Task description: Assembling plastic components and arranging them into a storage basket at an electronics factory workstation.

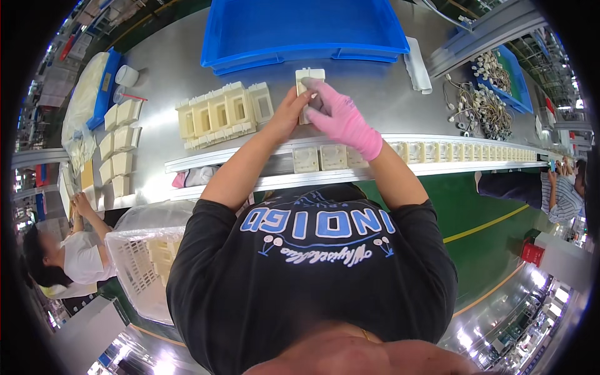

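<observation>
In front of me on the metal table is a cream plastic housing, with its far end showing past my fingers. My bare left hand closes on its left side. From the right, my right hand in a pink glove with grey fingertips bends its fingers over the same housing. Parts of the housing are hidden under the fingers. To the left of my left hand, several similar housings stand side by side in a row, their rectangular openings facing up.
Beyond my hands stands a blue tray. A rail between me and the table carries a line of cream pieces. Wired connectors pile up at right; cream parts stack at left. Co-workers sit on either side.
</observation>
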Available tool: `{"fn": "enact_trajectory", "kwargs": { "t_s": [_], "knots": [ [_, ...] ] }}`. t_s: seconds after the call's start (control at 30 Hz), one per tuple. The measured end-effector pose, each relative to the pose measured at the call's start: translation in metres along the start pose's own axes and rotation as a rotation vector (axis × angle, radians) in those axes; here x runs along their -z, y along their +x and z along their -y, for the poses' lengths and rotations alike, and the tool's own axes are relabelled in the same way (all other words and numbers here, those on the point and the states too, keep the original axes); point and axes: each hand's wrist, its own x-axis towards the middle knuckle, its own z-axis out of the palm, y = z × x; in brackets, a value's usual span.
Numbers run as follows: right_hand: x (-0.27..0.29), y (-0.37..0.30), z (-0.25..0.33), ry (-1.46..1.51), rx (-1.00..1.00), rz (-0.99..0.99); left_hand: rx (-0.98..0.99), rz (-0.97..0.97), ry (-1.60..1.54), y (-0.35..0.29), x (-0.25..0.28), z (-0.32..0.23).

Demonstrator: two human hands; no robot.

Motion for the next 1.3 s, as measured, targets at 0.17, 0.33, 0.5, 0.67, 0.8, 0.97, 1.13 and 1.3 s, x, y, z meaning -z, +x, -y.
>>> {"fn": "enact_trajectory", "kwargs": {
  "t_s": [0.17,0.33,0.5,0.67,0.8,0.97,1.13,1.3],
  "knots": [
    [0.017,0.007,0.001,0.04,0.128,-0.327,0.101,0.113,0.054,-0.009,-0.002,-0.02],
    [0.009,0.011,0.024,-0.274,0.524,0.098,0.416,0.436,0.3,-0.042,0.024,-0.065],
    [-0.034,0.008,0.032,-0.43,0.0,0.502,0.232,0.398,0.95,-0.06,0.052,-0.077],
    [-0.045,0.015,0.008,-0.525,0.114,0.49,0.361,0.214,0.867,-0.097,0.048,-0.064],
    [-0.014,0.045,-0.016,-0.48,-0.027,0.395,0.37,0.311,1.073,-0.104,0.03,-0.052],
    [0.022,0.075,-0.072,-0.908,-0.307,0.336,0.096,0.169,1.479,-0.061,0.029,-0.071],
    [0.003,0.07,-0.094,-1.023,-0.337,0.342,-0.016,-0.166,2.087,0.032,0.089,-0.042],
    [-0.008,0.068,-0.124,-0.976,-0.454,0.322,0.078,-0.021,2.337,0.071,0.107,-0.015]
  ]
}}
